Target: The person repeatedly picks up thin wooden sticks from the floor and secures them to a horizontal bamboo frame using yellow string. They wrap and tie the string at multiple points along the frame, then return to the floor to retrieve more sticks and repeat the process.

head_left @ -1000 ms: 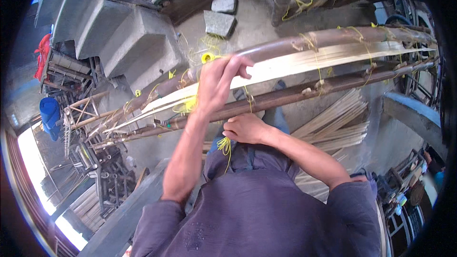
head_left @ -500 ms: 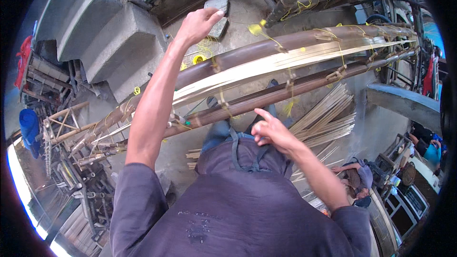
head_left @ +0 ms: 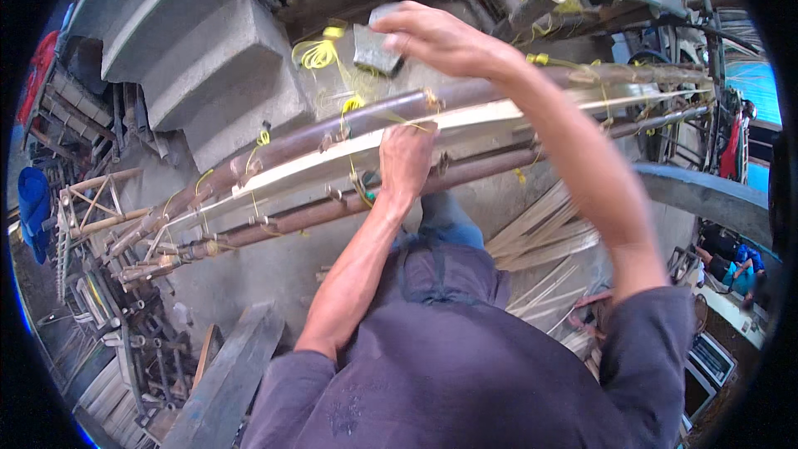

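Observation:
Long pale bamboo strips lie in a bundle between two dark bamboo poles, the far pole and the near pole. Yellow string crosses the bundle. My left hand is closed at the strips, with the string running over its fingers; its grip is partly hidden. Beyond the far pole my right hand is raised, fingers stretched and thumb apart, with nothing visible in it. Behind its fingertips sits a grey block on the floor.
Concrete steps rise at the far left. A coil of yellow string lies beside them. Loose bamboo strips spread on the floor at right, near a concrete beam. Bamboo frames stand at left; other people are at far right.
My left hand has come back from beyond the far pole to the strips and closed there. My right hand has swung forward over the far pole. The view has shifted.

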`<state>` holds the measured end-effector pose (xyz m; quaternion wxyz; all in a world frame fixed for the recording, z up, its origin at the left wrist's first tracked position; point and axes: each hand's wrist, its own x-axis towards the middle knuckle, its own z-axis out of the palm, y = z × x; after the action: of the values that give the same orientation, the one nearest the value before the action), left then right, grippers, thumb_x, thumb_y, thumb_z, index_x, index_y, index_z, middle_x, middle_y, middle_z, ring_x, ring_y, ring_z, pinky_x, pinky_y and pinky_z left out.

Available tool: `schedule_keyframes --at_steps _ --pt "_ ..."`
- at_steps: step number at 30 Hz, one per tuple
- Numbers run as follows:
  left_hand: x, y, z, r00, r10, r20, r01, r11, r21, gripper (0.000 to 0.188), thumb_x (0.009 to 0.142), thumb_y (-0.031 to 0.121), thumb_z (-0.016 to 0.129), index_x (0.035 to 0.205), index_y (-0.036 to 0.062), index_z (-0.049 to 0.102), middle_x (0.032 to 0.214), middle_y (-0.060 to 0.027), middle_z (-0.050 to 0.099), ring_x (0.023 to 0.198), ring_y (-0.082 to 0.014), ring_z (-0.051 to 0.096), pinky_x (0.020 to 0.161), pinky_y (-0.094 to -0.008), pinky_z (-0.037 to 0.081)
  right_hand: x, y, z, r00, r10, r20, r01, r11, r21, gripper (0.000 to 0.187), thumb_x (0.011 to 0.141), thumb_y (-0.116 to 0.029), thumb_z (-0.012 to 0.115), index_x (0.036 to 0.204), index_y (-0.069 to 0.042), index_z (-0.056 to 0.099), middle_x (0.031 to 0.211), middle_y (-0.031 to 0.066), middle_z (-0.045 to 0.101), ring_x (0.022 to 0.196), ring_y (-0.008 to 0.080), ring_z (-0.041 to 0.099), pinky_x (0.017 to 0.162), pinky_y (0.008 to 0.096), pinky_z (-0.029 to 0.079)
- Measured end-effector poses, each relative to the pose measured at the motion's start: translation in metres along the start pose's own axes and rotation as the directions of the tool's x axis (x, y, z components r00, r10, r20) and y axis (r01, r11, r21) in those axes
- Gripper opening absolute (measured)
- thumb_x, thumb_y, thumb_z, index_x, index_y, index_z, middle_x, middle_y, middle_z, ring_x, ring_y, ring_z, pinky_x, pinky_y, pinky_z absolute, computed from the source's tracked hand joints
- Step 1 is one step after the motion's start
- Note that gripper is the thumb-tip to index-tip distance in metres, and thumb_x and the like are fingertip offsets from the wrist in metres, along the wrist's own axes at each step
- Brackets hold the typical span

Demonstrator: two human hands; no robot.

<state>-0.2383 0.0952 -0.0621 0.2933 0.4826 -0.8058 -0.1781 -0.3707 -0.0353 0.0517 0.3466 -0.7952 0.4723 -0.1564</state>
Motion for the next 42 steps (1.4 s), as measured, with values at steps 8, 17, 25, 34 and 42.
schedule_keyframes --at_steps 8,17,25,34,42 --pt "-0.004 -0.008 0.005 0.999 0.017 0.039 -0.018 0.999 0.029 0.007 0.084 0.015 0.059 0.088 0.0095 0.061 0.075 -0.0089 0.061 0.075 -0.0268 0.061 0.068 -0.0405 0.044 -0.018 0.030 0.041 0.930 0.368 -0.008 -0.078 0.218 0.973 0.026 0.092 -0.029 0.052 0.077 -0.008 0.054 0.065 0.0028 0.055 0.057 0.0159 0.050 0.055 0.0362 0.039" --pt "0.084 0.028 -0.025 0.859 -0.143 0.492 0.439 0.701 -0.563 0.042 0.096 0.039 0.049 0.090 0.0005 0.063 0.082 -0.0059 0.064 0.080 -0.0150 0.061 0.073 -0.0313 0.049 -0.160 0.003 0.194 0.987 -0.033 0.156 -0.016 0.953 0.303 0.027 0.088 -0.031 0.050 0.078 -0.009 0.063 0.080 0.0196 0.066 0.081 0.0353 0.065 0.075 0.0493 0.051" --pt "0.137 -0.069 0.052 0.567 -0.355 0.743 0.733 0.628 -0.260 0.032 0.094 0.030 0.049 0.084 0.0030 0.062 0.067 -0.0014 0.055 0.061 -0.0132 0.053 0.057 -0.0275 0.045 -0.189 0.017 0.212 0.958 -0.028 0.284 0.106 0.959 -0.262 0.015 0.079 -0.019 0.060 0.087 -0.006 0.065 0.082 0.0146 0.066 0.067 0.0265 0.066 0.057 0.0404 0.052" --pt "0.067 -0.097 -0.132 0.893 -0.002 0.450 0.229 0.863 -0.451 0.032 0.095 0.026 0.048 0.103 0.0000 0.064 0.094 -0.0118 0.069 0.091 -0.0183 0.066 0.084 -0.0320 0.049 -0.136 -0.073 0.313 0.566 0.783 0.258 -0.677 0.263 0.688 0.029 0.090 -0.020 0.060 0.113 -0.002 0.059 0.086 0.0083 0.063 0.073 0.0201 0.060 0.070 0.0355 0.049" --pt "-0.023 -0.109 -0.172 0.924 0.199 0.327 0.016 0.833 -0.553 0.025 0.095 0.021 0.053 0.107 0.0014 0.064 0.107 -0.0138 0.066 0.109 -0.0275 0.059 0.099 -0.0378 0.041 0.014 -0.212 0.056 0.964 -0.111 0.242 0.210 0.876 -0.434 0.015 0.086 -0.015 0.060 0.090 -0.003 0.067 0.082 0.0114 0.062 0.083 0.0292 0.062 0.071 0.0362 0.049"
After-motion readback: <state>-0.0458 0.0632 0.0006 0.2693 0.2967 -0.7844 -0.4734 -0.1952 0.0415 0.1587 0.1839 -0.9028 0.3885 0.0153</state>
